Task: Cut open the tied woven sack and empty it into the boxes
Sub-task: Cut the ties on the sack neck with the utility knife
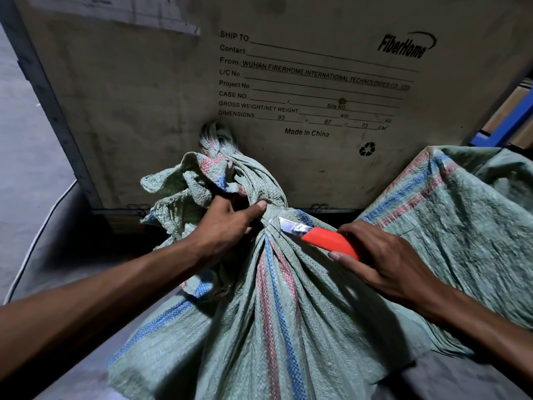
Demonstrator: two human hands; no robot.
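Observation:
A green woven sack (268, 321) with blue and red stripes stands in front of me, its neck bunched and tied in a knot (219, 151) near the top. My left hand (227, 226) grips the gathered neck just below the knot, thumb pressed on the fabric. My right hand (386, 258) holds an orange utility knife (331, 242). Its bare blade (291, 226) lies against the tie at the sack's neck, right beside my left thumb.
A large wooden shipping crate (144, 111) with printed labels stands directly behind the sack. A second green woven sack (461, 215) leans at the right. Blue shelving (507, 122) shows at the far right. A white cable (37, 238) runs over the grey floor at the left.

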